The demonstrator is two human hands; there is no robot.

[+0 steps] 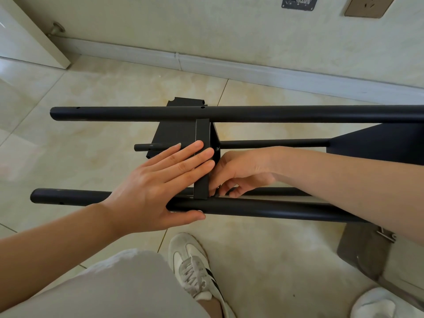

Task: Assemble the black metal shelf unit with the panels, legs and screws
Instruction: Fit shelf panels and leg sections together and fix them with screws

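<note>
Panel [202, 157] braced flat by left hand [158, 180], fingers straight; right hand [241, 173] fingers curled by near leg [252, 208], contents unclear; keep square.

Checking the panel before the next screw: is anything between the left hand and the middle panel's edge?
No. The left hand lies flat with straight fingers directly on the middle panel, nothing visible between. The right hand works beside it where the panel meets the near leg; whether it holds a screw is hidden.
</note>
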